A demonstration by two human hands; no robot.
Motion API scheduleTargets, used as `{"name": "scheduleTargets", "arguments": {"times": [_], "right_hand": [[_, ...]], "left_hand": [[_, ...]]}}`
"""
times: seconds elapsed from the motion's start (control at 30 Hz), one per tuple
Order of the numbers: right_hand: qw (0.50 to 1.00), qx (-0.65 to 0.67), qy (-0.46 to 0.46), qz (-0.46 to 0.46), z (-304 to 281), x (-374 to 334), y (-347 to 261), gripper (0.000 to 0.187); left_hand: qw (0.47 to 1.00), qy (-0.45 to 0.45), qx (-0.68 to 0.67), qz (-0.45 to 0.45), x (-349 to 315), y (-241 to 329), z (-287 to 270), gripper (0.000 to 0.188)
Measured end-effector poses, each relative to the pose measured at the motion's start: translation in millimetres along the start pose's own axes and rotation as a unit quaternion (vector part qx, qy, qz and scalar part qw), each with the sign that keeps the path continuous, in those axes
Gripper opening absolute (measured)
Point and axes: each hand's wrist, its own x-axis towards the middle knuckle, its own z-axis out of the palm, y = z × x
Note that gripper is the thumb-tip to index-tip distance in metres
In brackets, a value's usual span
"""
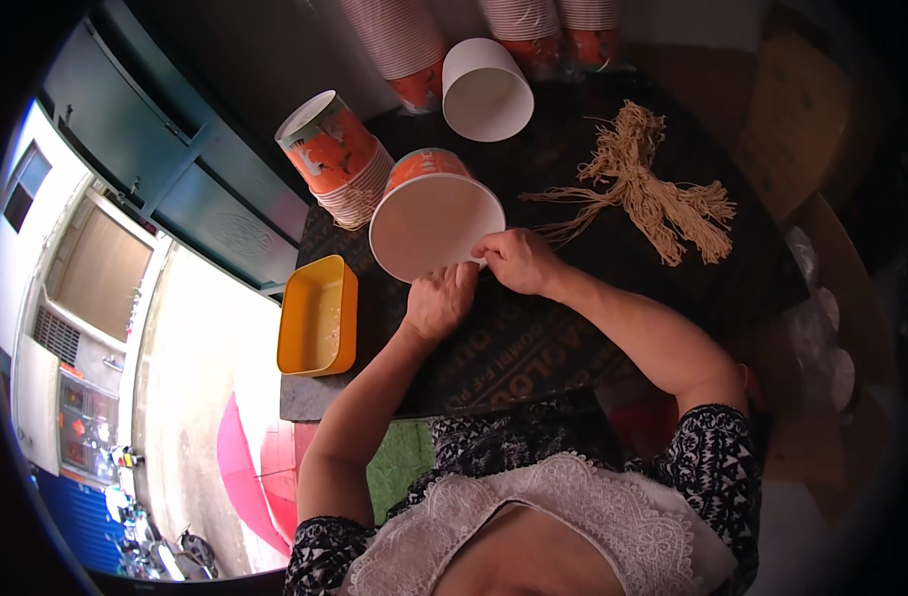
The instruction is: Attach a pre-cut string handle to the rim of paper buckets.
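Note:
A large orange paper bucket (436, 226) with a white inside lies tipped on the dark table, its mouth toward me. My left hand (440, 300) is closed at the lower right part of its rim, fingertips pinched against the edge. Just beside it my right hand (520, 262) pinches the same rim, its fingers bent. Whether a cord is between my fingertips is too small to tell. Right of the bucket lies a loose bundle of beige cords (645, 189), some strands trailing toward my right hand.
Left of the bucket leans a stack of orange paper buckets (337, 159). A yellow rectangular tub (319, 316) stands at the table's left edge. Behind are a white bucket (488, 91) and wrapped bucket stacks (399, 55). Cardboard (794, 109) is at the right, a teal door (166, 129) at the left.

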Motion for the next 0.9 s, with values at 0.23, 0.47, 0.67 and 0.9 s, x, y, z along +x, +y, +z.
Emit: {"name": "scheduleTargets", "arguments": {"times": [0.23, 0.47, 0.67, 0.9], "right_hand": [[0.998, 0.056, -0.016, 0.018, 1.4, 1.4, -1.8, 0.02], [0.994, 0.096, -0.044, 0.031, -4.1, 1.8, -4.9, 0.018], [0.992, 0.117, -0.049, 0.03, 1.1, 3.0, 1.8, 0.014], [0.993, 0.107, -0.033, 0.044, 5.5, 3.1, 2.3, 0.012]], "left_hand": [[0.999, 0.009, 0.023, 0.032, -3.2, -3.1, 2.2, 0.005], [0.999, -0.012, 0.02, 0.024, -4.9, -2.9, 1.9, 0.007], [0.999, 0.009, 0.0, 0.037, -1.1, -2.8, 0.0, 0.008], [0.999, -0.002, -0.019, 0.028, -1.8, -3.0, 1.0, 0.009]]}}
